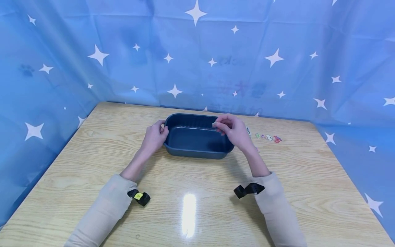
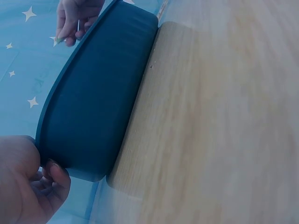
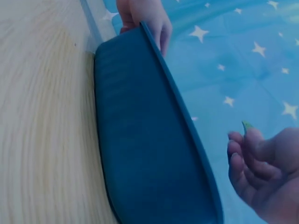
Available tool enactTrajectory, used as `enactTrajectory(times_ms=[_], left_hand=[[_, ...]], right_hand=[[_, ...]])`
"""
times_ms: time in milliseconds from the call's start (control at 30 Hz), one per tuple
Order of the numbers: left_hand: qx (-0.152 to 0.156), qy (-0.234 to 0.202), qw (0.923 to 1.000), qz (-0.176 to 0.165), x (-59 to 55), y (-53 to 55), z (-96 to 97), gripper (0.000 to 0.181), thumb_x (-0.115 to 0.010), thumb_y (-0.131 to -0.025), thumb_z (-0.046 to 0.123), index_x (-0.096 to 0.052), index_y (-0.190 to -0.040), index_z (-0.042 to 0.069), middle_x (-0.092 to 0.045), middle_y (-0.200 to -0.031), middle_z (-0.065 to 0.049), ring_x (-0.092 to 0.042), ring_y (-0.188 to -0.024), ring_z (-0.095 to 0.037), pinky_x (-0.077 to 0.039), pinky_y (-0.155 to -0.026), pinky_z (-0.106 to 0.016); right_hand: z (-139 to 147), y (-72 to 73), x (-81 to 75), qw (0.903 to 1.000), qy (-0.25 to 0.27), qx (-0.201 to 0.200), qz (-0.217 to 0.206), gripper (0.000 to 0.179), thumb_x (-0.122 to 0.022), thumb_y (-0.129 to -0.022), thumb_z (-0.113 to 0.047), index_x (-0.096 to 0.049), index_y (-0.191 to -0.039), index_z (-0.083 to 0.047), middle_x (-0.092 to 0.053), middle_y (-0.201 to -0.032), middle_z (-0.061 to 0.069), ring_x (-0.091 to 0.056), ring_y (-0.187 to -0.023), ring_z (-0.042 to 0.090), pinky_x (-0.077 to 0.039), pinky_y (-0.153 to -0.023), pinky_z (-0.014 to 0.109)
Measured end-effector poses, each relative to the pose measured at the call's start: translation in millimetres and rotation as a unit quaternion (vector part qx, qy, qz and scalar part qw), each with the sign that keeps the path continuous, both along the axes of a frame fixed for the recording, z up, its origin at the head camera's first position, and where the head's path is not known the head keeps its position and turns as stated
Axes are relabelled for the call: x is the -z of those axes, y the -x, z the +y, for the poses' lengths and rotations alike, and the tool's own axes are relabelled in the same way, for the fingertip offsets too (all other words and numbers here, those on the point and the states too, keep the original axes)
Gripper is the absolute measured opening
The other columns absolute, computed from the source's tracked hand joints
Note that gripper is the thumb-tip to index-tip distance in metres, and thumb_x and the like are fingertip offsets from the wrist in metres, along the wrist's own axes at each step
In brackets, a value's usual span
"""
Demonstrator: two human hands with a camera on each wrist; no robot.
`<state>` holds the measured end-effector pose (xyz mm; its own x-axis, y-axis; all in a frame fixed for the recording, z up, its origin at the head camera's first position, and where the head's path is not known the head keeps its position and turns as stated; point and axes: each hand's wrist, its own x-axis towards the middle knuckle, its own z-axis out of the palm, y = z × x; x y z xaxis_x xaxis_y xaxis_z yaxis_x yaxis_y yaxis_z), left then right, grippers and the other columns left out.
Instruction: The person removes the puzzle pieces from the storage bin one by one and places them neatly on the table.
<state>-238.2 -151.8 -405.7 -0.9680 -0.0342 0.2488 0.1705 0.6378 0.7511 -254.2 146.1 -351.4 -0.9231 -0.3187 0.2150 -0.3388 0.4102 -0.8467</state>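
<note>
A dark blue rectangular bin (image 1: pixel 197 153) with rounded corners sits on the table. My left hand (image 1: pixel 153 138) holds its left end, thumb and fingers at the rim. Over the bin's right end is my right hand (image 1: pixel 235 132), which pinches a small flat piece, green at its tip in the right wrist view (image 3: pixel 246 125), between thumb and fingertip. What the piece depicts is too small to tell. Inside the bin I see only its dark bottom; the right hand hides part of the right end.
Right of the bin lie several small colourful flat pieces, among them a red one (image 1: pixel 277 139), a white one (image 1: pixel 269 137) and a green one (image 1: pixel 258 136); my right hand partly covers others. Behind the wooden table (image 1: pixel 308 185) hangs a blue star-patterned curtain (image 1: pixel 148 68).
</note>
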Motion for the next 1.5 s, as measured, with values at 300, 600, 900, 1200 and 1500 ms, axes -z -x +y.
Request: enactTrajectory(times_ms=[300, 600, 900, 1200, 1500], left_hand=[[0.000, 0.000, 1.0000, -0.004, -0.3, 0.6, -0.6, 0.037, -0.050, -0.101, 0.012, -0.060, -0.131, -0.005, -0.047, -0.067, -0.002, -0.047, -0.056, -0.018, -0.040, -0.057, -0.030], [0.004, -0.003, 1.0000, -0.003, -0.3, -0.5, 0.3, 0.037, -0.050, -0.101, 0.010, -0.059, -0.132, -0.006, -0.048, -0.067, -0.002, -0.047, -0.056, -0.018, -0.041, -0.058, -0.031], [0.005, -0.002, 1.0000, -0.006, -0.8, -0.7, 0.8, 0.037, -0.049, -0.101, 0.011, -0.059, -0.133, -0.005, -0.047, -0.068, -0.002, -0.047, -0.057, -0.018, -0.040, -0.058, -0.032], [0.001, -0.001, 1.0000, -0.009, -1.1, -1.1, 0.2, 0.037, -0.050, -0.101, 0.011, -0.060, -0.132, -0.006, -0.047, -0.068, -0.002, -0.047, -0.058, -0.018, -0.040, -0.059, -0.031], [0.003, -0.002, 0.9999, -0.010, -1.2, -1.8, 0.4, 0.037, -0.049, -0.101, 0.011, -0.059, -0.133, -0.005, -0.047, -0.068, -0.002, -0.046, -0.057, -0.018, -0.039, -0.057, -0.031]], right_hand=[[34, -2.4, -3.8, 0.9986, 0.014, 0.052, 0.003, 0.022, -0.065, -0.100, -0.018, -0.067, -0.111, 0.000, -0.065, -0.103, 0.022, -0.061, -0.082, 0.030, -0.053, -0.065, 0.028], [69, -5.4, -4.1, 0.9962, -0.015, 0.085, -0.007, 0.032, -0.067, -0.099, -0.024, -0.067, -0.118, 0.001, -0.068, -0.106, 0.017, -0.063, -0.079, 0.008, -0.053, -0.069, 0.022], [115, -7.4, 8.2, 0.9890, -0.066, 0.126, -0.040, 0.033, -0.068, -0.098, -0.024, -0.066, -0.116, 0.004, -0.071, -0.105, 0.013, -0.066, -0.083, 0.011, -0.055, -0.071, 0.026], [156, -10.4, 22.4, 0.9749, -0.146, 0.141, -0.092, 0.040, -0.067, -0.098, -0.030, -0.066, -0.116, 0.005, -0.070, -0.104, 0.018, -0.067, -0.084, 0.018, -0.055, -0.072, 0.032], [179, -10.0, 31.1, 0.9689, -0.148, 0.101, -0.171, 0.034, -0.063, -0.100, -0.019, -0.064, -0.113, 0.013, -0.064, -0.081, 0.006, -0.058, -0.072, 0.013, -0.052, -0.067, 0.028]])
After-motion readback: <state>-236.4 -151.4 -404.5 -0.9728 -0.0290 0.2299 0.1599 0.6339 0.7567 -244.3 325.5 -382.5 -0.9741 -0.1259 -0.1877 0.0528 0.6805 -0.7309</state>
